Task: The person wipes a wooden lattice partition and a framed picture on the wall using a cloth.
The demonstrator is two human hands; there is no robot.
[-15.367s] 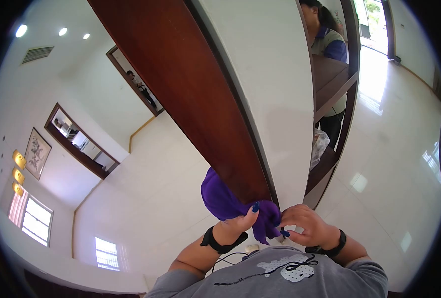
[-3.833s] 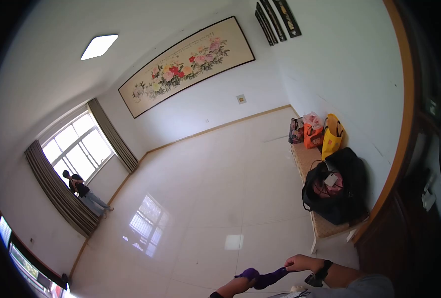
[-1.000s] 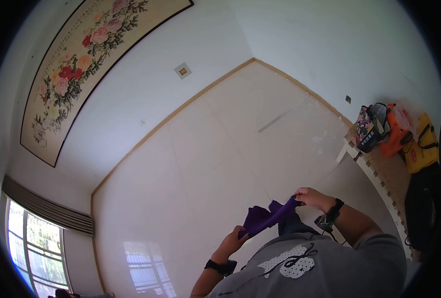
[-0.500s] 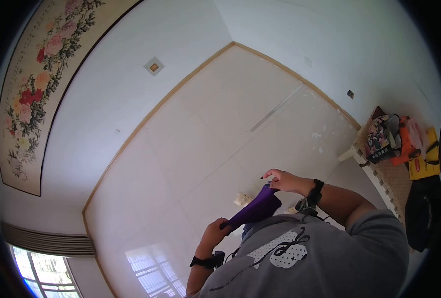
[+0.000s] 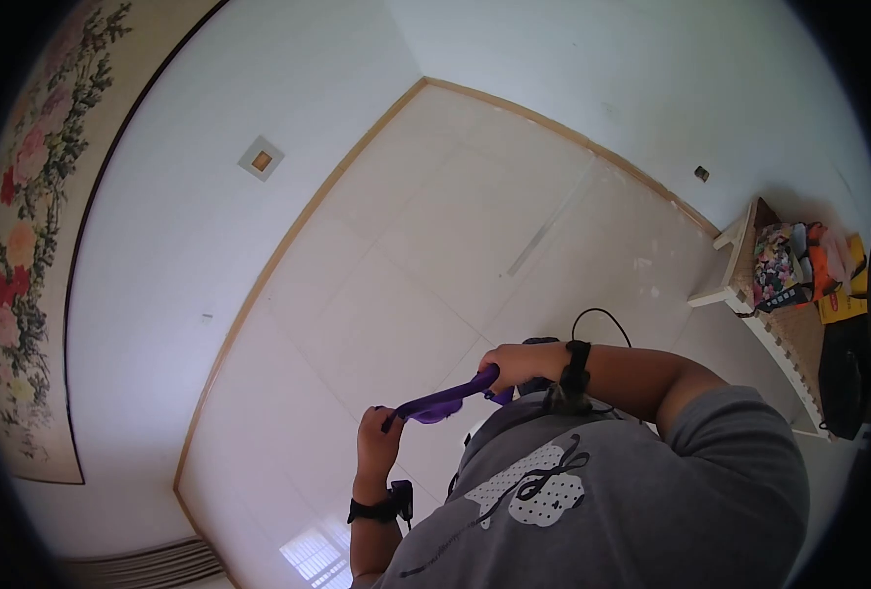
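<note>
A piece of purple cloth [image 5: 445,399] is stretched between my two hands in front of my body. I cannot make out what kind of article it is. My left hand [image 5: 378,437] is closed on its lower left end. The opposite end is in the closed grip of my right hand [image 5: 522,365], higher up and to the right. The top edge forms a narrow, thick band, and a thinner fold sags beneath it. A bit of purple also shows below my right hand. Each wrist wears a black strap with a small device.
Pale tiled floor [image 5: 386,285] extends to the walls. At the right stands a bench [image 5: 784,339] bearing a floral bag [image 5: 777,265], orange and yellow bags, and a black item. A large flower scroll [image 5: 23,255] hangs on the left wall. A black cable [image 5: 602,312] loops near my right wrist.
My right hand has shifted left and closed over the cloth's end. The cloth went from a broad, hanging piece to a narrow taut band. My left hand moved left and slightly up.
</note>
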